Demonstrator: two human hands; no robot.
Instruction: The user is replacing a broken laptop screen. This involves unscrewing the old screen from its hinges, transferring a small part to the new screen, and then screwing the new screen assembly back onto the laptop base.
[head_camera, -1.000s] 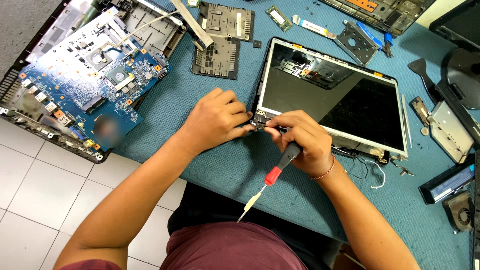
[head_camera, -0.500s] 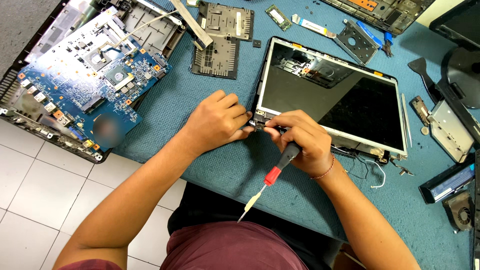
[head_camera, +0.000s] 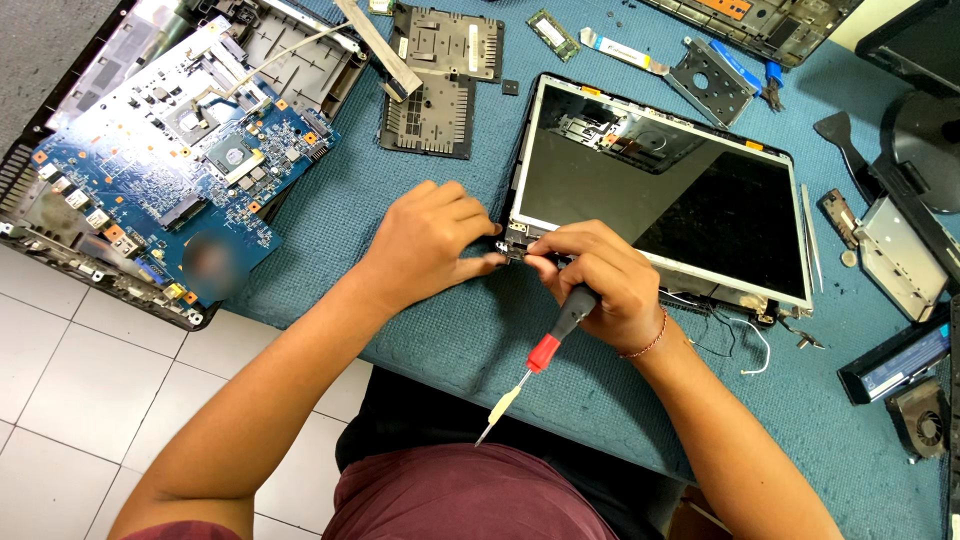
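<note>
Seen from the head camera, both hands are meeting at the near left corner of a laptop screen (head_camera: 660, 200) lying flat on a blue mat (head_camera: 400, 250). The left hand (head_camera: 430, 240) is pinching the corner hinge (head_camera: 517, 240) with curled fingers. The right hand (head_camera: 600, 280) is gripping a screwdriver (head_camera: 545, 350), tip pointing back toward the person, while its fingertips are touching the hinge. A motherboard (head_camera: 170, 170) is lying well to the left. The fingers are hiding the hinge's small parts.
</note>
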